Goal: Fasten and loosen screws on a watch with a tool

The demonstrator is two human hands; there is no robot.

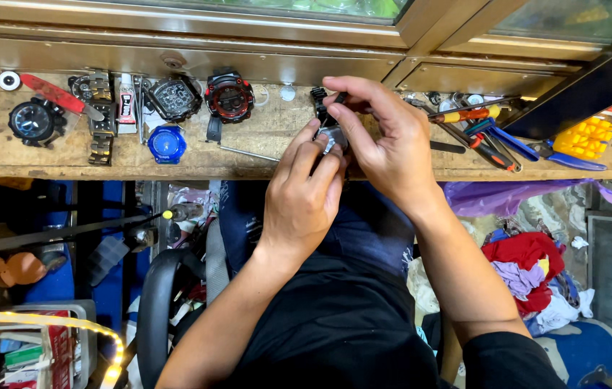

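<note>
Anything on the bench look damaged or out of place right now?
Mostly working clutter. The red-and-black watch lies with one strap missing or tucked out of sight, and a loose metal bracelet sits detached. Both hands hold a small watch.

Worn wooden bench [263, 137]: narrow plank, spans frame left to right below metal-framed glass case. Clock positions from bench centre.

- 9 o'clock, far end: black watch with blue dial [35, 121]; white disc [9, 80] above it.
- 9–10 o'clock: red-handled tool [52, 93], metal link bracelet [101, 119], small glue tube [126, 101], blue round cap [167, 143].
- 10–11 o'clock: black digital watch [175, 98], black-red digital watch [229, 97].
- 3 o'clock: pile of screwdrivers and pliers [482, 133], yellow plastic holder [586, 138].
</note>
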